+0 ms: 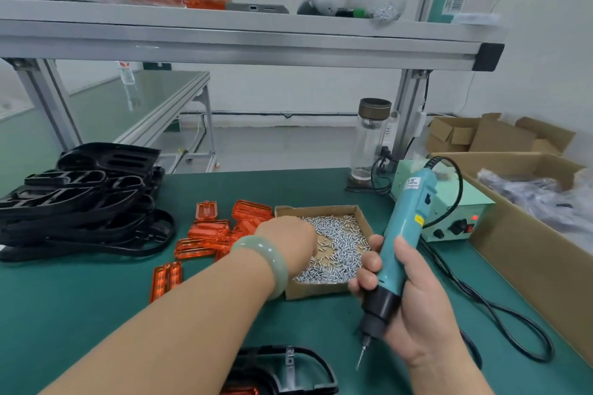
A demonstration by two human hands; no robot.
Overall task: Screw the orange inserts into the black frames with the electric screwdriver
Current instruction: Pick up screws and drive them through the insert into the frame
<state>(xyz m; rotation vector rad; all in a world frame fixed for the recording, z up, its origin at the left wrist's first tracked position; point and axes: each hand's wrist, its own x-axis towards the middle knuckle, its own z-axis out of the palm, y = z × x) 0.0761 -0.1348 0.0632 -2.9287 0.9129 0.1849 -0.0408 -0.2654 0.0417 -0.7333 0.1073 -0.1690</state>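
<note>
Across the green workbench (96, 298), everything sits within arm's reach. The stack of black frames (80, 202) is piled at the far left, apparently as stock, clear of the working area. One black frame (308, 359) lies alone at the near edge, directly below the person, and a sliver of orange shows at its lower side; this is probably the piece in hand.

The loose orange inserts (221, 231) are scattered between the stack and the cardboard tray (317, 290), so parts and fasteners can be reached from the same spot. The tray's low walls keep the screws (340, 244) together while leaving them open to the fingers.

The electric screwdriver (401, 250) is gripped firmly in the right hand (414, 308), held off the bench with the bit (359, 359) pointing down towards the near frame, apparently waiting for a screw. Its cable trails right, away from the work.

The left hand (288, 234) reaches into the tray, its fingertips hidden behind its back; whether it has pinched a screw cannot be told.
</note>
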